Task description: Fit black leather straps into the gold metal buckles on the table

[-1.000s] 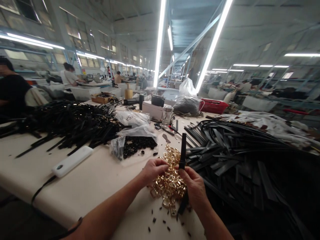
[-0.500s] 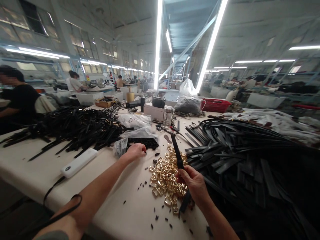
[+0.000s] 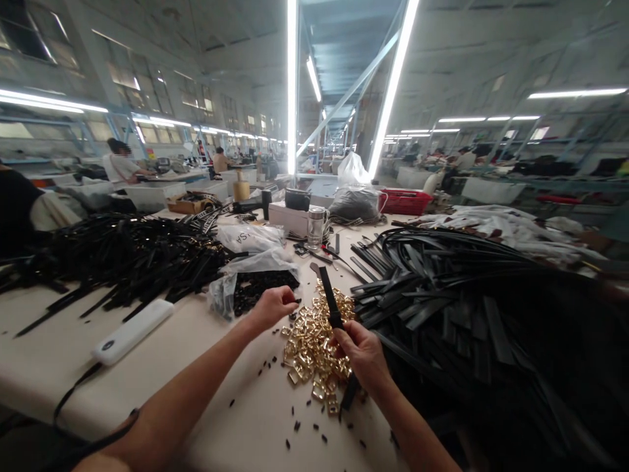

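My right hand (image 3: 362,351) is closed around a black strap (image 3: 330,295), which points up and away over a heap of gold-coloured buckles (image 3: 312,337). A darker band crosses the strap just above my fingers, and its lower end hangs below the hand. My left hand (image 3: 275,308) is pinched shut, with a small black piece (image 3: 297,301) showing at its fingertips. It hovers between the buckles and an open plastic bag (image 3: 221,295) filled with small black pieces (image 3: 260,288). A short gap separates the left fingertips from the strap.
Black straps with gold fittings (image 3: 132,249) are heaped at the left, and long black strips (image 3: 457,301) at the right. A white handheld device (image 3: 132,333) with a cord lies at the left. Farther back stand a glass jar (image 3: 316,229) and a red basket (image 3: 405,201). Small black bits dot the table (image 3: 236,432).
My left hand has moved away from the bag's opening, nearer to the strap and buckles. My right hand keeps its hold on the strap. The whole scene has shifted left in view.
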`<action>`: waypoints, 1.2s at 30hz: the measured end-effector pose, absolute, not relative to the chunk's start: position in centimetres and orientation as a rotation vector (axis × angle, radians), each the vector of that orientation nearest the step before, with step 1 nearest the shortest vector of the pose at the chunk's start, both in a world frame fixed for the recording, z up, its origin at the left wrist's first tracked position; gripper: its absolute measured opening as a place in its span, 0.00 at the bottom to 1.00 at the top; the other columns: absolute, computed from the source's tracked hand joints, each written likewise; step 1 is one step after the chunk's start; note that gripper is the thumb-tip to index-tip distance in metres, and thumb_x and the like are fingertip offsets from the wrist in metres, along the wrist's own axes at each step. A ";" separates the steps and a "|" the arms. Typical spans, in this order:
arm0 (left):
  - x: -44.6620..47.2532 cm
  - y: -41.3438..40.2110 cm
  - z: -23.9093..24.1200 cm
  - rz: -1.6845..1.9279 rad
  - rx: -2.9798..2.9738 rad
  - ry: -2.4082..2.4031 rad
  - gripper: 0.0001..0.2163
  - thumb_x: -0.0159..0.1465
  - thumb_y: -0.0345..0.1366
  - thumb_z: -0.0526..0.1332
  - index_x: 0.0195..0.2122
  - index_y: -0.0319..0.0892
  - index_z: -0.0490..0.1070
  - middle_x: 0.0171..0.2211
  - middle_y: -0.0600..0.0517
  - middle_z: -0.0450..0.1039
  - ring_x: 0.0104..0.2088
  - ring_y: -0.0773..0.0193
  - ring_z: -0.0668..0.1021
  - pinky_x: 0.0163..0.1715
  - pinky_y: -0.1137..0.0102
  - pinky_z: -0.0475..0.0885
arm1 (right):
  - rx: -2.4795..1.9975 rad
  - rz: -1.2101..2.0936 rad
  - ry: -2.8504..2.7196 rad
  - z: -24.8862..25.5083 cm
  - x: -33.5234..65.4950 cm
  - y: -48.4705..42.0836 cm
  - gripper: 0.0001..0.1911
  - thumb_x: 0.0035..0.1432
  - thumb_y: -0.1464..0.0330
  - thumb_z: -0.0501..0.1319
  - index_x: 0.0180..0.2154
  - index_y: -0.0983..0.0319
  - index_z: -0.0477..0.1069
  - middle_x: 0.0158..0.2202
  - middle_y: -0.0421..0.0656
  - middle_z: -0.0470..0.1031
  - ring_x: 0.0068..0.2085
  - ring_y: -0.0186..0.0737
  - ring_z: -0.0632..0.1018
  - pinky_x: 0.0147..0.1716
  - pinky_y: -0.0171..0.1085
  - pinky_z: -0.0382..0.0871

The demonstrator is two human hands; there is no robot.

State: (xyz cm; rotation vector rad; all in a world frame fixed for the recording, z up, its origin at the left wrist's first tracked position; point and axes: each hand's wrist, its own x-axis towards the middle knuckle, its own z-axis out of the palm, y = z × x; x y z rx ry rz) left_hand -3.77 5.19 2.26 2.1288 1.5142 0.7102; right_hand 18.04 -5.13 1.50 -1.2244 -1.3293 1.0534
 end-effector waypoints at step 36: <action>1.0 -1.0 1.4 1.037 1.282 0.826 0.13 0.48 0.38 0.70 0.32 0.38 0.76 0.30 0.49 0.78 0.31 0.63 0.78 0.35 0.69 0.73 | -1.329 0.983 -1.522 0.6 17.7 -5.2 0.13 0.58 0.59 0.57 0.30 0.62 0.71 0.25 0.40 0.75 0.24 0.36 0.76 0.23 0.31 0.68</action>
